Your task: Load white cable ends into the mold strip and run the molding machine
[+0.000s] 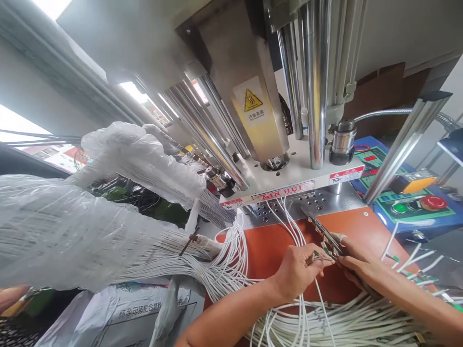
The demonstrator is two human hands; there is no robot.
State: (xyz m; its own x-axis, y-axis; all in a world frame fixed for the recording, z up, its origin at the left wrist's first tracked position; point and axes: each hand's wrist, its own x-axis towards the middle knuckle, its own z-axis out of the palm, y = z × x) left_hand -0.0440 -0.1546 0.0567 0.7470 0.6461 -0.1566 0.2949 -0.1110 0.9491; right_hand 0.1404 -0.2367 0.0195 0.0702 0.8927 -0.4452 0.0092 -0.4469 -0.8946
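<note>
Low at centre right of the frame, over a rust-orange rubber mat [372,231]: long narrow metal-and-green strip [320,226] gripped near its end by the bare right hand [358,260], bare left hand [294,274] pinched shut on a tiny piece [318,257] (too small to identify).

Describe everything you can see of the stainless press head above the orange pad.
The press head is a brushed stainless block tapering downward, carrying a yellow triangular heat-warning label with Chinese text. Polished chrome columns stand on either side. Its lower end meets a round opening in the white plate lettered MIN HUI.
</note>
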